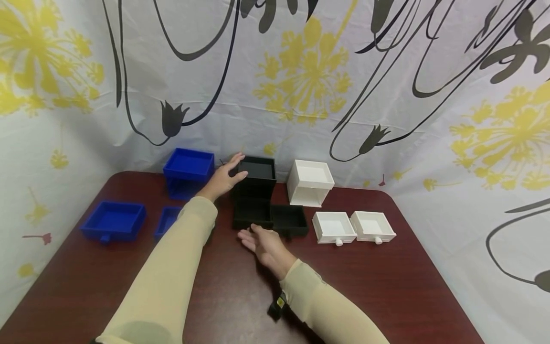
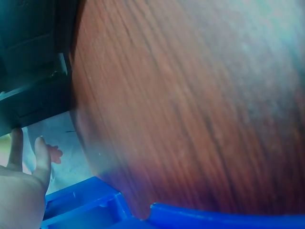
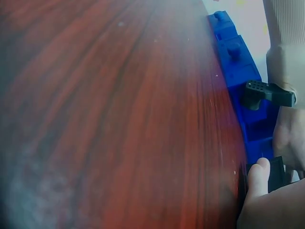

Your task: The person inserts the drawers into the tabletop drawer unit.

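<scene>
My left hand [image 1: 223,179] is at the left side of a black drawer cabinet [image 1: 259,169], thumb at its top edge and fingers spread. In the left wrist view, straight fingertips meet the dark cabinet wall [image 2: 35,107]. Directly below the cabinet's front sits a black drawer [image 1: 252,212], in line with its lower opening. My right hand [image 1: 266,246] is at that drawer's front, palm turned up and fingers extended. Beside it, on the right, lies a second black drawer [image 1: 290,220]. The right wrist view shows my thumb [image 3: 259,179] overlapping a black edge.
A blue cabinet [image 1: 189,165] stands back left, with one blue drawer [image 1: 113,220] at far left and another blue drawer [image 1: 166,220] partly behind my left sleeve. To the right are a white cabinet [image 1: 310,184] and two white drawers [image 1: 334,226]. A patterned cloth hangs behind the table [image 1: 232,296].
</scene>
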Tool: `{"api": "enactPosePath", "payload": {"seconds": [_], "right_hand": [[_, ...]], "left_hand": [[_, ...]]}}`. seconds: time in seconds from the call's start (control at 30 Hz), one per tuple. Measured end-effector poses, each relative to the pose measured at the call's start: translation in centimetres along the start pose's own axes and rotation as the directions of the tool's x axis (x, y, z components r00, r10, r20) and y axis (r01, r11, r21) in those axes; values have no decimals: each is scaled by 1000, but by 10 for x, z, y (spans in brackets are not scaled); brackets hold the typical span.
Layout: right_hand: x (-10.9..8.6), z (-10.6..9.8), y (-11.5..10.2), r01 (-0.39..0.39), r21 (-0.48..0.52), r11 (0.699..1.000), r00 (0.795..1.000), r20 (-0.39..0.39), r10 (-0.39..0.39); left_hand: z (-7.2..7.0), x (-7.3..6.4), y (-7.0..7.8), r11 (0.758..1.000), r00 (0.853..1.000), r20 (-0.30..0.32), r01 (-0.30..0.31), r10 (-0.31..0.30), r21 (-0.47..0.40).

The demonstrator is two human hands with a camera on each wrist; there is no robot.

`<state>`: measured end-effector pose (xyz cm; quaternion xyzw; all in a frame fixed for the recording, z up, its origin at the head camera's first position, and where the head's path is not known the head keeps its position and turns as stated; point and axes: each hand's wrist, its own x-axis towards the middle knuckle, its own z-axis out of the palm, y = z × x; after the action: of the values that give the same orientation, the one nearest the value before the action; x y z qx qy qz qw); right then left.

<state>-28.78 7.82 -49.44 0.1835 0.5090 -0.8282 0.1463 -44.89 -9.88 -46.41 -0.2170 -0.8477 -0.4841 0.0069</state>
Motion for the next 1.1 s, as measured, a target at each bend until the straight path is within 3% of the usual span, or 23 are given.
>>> {"api": "enactPosePath", "payload": {"seconds": [0.27, 1.1], "right_hand": [[6, 5, -1, -13, 7, 1000, 1000, 7, 13], [12, 1, -3, 67, -45, 997, 998, -2, -67]], "left_hand": [[2, 0, 0, 1000, 1000, 2, -13, 13, -16], [-1, -1, 3, 1000, 1000, 7, 20, -20, 16]]}}
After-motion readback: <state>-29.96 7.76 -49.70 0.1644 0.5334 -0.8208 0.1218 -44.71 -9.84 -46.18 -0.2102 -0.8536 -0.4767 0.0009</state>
